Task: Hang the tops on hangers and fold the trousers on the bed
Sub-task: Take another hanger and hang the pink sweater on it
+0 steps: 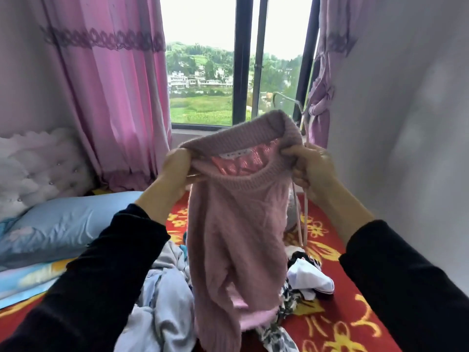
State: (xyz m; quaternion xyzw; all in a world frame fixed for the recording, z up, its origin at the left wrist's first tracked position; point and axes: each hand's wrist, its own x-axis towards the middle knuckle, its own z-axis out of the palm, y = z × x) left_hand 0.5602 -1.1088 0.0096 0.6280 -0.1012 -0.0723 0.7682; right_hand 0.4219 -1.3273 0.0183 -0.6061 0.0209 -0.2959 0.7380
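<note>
Vertically, sweater (236, 237), collar (243, 180) up; left hand (175, 168), right hand (313, 171), each grip tight on it.

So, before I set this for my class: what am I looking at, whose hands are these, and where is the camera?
There is no machine here. One camera, worn on a person's head, looks forward and down, so the arms in dark sleeves are that person's own. The left hand and right hand grip the neck opening of a pink knitted sweater, holding it open. The right hand also holds a hanger. Below is a bed with a red flowered cover, a loose pile of clothes and a blue pillow. Behind is a window.
</note>
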